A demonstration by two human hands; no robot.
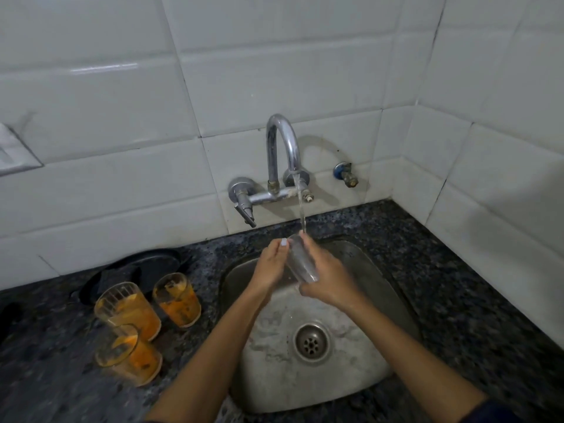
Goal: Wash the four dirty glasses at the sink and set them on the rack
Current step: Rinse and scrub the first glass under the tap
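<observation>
A clear glass (300,261) is held tilted over the steel sink (378,288), its mouth up under the running stream from the tap (282,148). My right hand (326,279) grips its lower part from the right. My left hand (271,264) presses flat against its left side, fingers straight. Three dirty glasses stained orange stand on the counter left of the sink: one at the back (177,299), one in the middle (128,309), one nearest me (129,355).
A dark round tray (158,264) with a black object on it lies behind the dirty glasses. The speckled dark granite counter (457,285) wraps the sink. White tiled walls meet in a corner at right. A small valve (346,174) sticks out beside the tap. No rack is in view.
</observation>
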